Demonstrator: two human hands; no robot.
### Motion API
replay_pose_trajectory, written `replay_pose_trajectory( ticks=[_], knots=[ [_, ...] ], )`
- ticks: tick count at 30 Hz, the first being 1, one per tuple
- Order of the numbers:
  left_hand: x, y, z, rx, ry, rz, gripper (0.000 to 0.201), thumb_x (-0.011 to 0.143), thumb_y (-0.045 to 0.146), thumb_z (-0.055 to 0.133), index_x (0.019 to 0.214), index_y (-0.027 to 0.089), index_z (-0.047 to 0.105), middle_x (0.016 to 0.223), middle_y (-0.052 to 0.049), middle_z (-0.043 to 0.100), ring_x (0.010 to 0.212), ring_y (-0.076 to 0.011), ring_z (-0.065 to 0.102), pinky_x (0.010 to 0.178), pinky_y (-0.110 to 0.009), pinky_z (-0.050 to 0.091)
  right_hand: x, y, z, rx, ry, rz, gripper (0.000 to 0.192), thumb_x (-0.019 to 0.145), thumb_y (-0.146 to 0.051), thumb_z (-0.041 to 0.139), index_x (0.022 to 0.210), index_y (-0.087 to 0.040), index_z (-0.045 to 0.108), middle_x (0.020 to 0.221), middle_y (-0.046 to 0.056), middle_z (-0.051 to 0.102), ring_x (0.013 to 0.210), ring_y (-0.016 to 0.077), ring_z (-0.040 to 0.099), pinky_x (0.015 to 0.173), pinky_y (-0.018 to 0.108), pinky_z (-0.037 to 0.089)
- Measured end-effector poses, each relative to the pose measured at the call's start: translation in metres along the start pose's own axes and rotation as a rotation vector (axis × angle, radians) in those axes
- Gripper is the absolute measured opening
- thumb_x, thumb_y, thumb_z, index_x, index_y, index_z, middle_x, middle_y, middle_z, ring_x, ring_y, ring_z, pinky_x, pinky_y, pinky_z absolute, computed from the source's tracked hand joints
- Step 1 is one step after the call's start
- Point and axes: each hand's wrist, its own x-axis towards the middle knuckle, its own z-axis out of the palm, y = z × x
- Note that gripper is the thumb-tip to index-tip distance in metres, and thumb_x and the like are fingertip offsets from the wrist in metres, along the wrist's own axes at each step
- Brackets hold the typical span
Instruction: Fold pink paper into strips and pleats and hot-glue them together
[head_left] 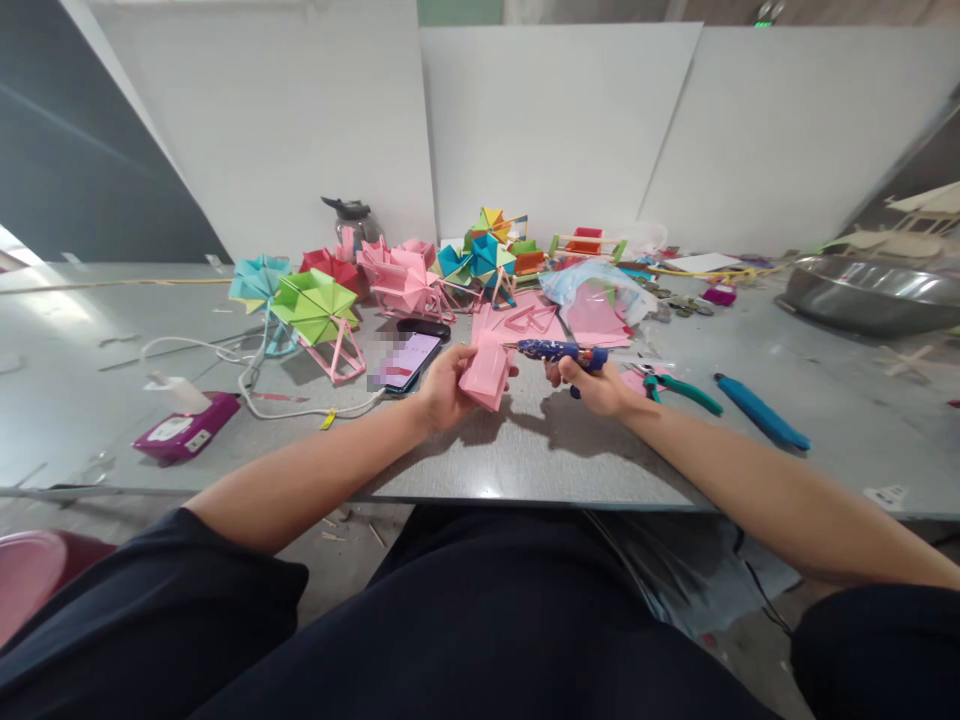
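Observation:
Near the middle of the table, my left hand (448, 388) grips a piece of folded pink paper (487, 372), thumb on top and fingertips showing at its right side. My right hand (592, 385) is wrapped round a dark blue glue gun (551, 349) with an orange part at its rear. The nozzle points left and meets or nearly meets the paper's upper right edge; I cannot tell whether they touch. Behind both hands lie flat pink paper sheets (540, 312). A phone (411, 360) with its screen lit rests to the left of my left hand.
Paper wheel models, among them a green one (315, 308) and a pink one (405, 280), stand at the back left. Green-handled pliers (686, 392) and a blue tool (761, 412) lie right. A purple power strip (187, 428) sits left; a metal bowl (874, 292) stands far right.

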Motion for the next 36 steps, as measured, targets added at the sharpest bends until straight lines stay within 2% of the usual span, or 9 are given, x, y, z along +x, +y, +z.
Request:
replay_pose_trajectory(
  ticks=[2, 5, 7, 12, 16, 25, 31, 36],
  knots=[
    [0.001, 0.002, -0.001, -0.01, 0.003, 0.006, 0.045, 0.097, 0.031, 0.05, 0.123, 0.002, 0.074, 0.094, -0.02, 0.082, 0.075, -0.0259, 0.074, 0.067, -0.033, 0.058, 0.0, -0.002, 0.001, 0.056, 0.008, -0.052, 0.077, 0.083, -0.098, 0.06, 0.09, -0.023, 0.071, 0.086, 0.007, 0.07, 0.073, 0.021, 0.062, 0.068, 0.037, 0.052],
    [0.001, 0.003, -0.002, -0.014, 0.002, 0.022, 0.046, 0.096, 0.031, 0.051, 0.122, 0.001, 0.074, 0.094, -0.021, 0.082, 0.077, -0.0262, 0.074, 0.07, -0.034, 0.058, 0.001, -0.002, 0.001, 0.101, 0.031, -0.091, 0.08, 0.083, -0.097, 0.062, 0.106, -0.022, 0.072, 0.086, 0.006, 0.071, 0.07, 0.02, 0.063, 0.066, 0.036, 0.052],
    [0.001, 0.002, -0.002, -0.01, -0.01, 0.026, 0.045, 0.094, 0.03, 0.052, 0.119, 0.002, 0.076, 0.094, -0.021, 0.082, 0.078, -0.0263, 0.074, 0.073, -0.034, 0.058, 0.0, 0.0, 0.002, 0.106, 0.041, -0.104, 0.079, 0.084, -0.097, 0.061, 0.104, -0.022, 0.071, 0.084, 0.006, 0.071, 0.07, 0.0202, 0.064, 0.064, 0.035, 0.053],
    [0.001, -0.001, -0.002, 0.0, -0.053, 0.035, 0.043, 0.09, 0.029, 0.055, 0.116, 0.003, 0.077, 0.098, -0.019, 0.083, 0.08, -0.0255, 0.074, 0.077, -0.035, 0.058, 0.0, 0.005, 0.004, 0.086, 0.1, -0.165, 0.07, 0.089, -0.093, 0.061, 0.082, -0.023, 0.068, 0.079, 0.005, 0.069, 0.071, 0.0196, 0.064, 0.064, 0.034, 0.052],
    [0.001, -0.003, -0.003, 0.015, -0.072, 0.026, 0.043, 0.088, 0.031, 0.06, 0.117, 0.006, 0.078, 0.099, -0.018, 0.082, 0.084, -0.0262, 0.074, 0.082, -0.038, 0.059, 0.0, 0.005, 0.004, 0.054, 0.119, -0.194, 0.07, 0.092, -0.091, 0.059, 0.075, -0.023, 0.066, 0.077, 0.005, 0.067, 0.071, 0.0193, 0.063, 0.066, 0.035, 0.053],
    [-0.002, -0.003, -0.003, 0.016, -0.068, 0.011, 0.037, 0.088, 0.031, 0.06, 0.11, 0.008, 0.078, 0.089, -0.014, 0.081, 0.078, -0.027, 0.074, 0.079, -0.039, 0.059, -0.001, 0.003, 0.003, -0.024, 0.102, -0.169, 0.07, 0.093, -0.09, 0.058, 0.074, -0.023, 0.064, 0.069, 0.003, 0.063, 0.064, 0.0181, 0.059, 0.06, 0.034, 0.048],
    [0.001, 0.001, -0.005, -0.026, -0.059, 0.021, 0.041, 0.085, 0.031, 0.061, 0.112, 0.005, 0.077, 0.088, -0.017, 0.081, 0.076, -0.029, 0.076, 0.072, -0.038, 0.058, 0.0, 0.009, 0.0, -0.006, 0.094, -0.128, 0.07, 0.092, -0.091, 0.059, 0.077, -0.023, 0.062, 0.07, 0.002, 0.062, 0.065, 0.0176, 0.058, 0.059, 0.032, 0.047],
    [-0.001, 0.005, -0.002, -0.07, -0.029, 0.033, 0.041, 0.087, 0.03, 0.058, 0.113, 0.005, 0.077, 0.091, -0.016, 0.082, 0.077, -0.0284, 0.076, 0.07, -0.038, 0.059, 0.0, 0.009, 0.0, 0.002, 0.103, -0.114, 0.07, 0.09, -0.091, 0.061, 0.076, -0.023, 0.06, 0.068, 0.002, 0.057, 0.063, 0.0164, 0.05, 0.055, 0.031, 0.041]
  ],
)
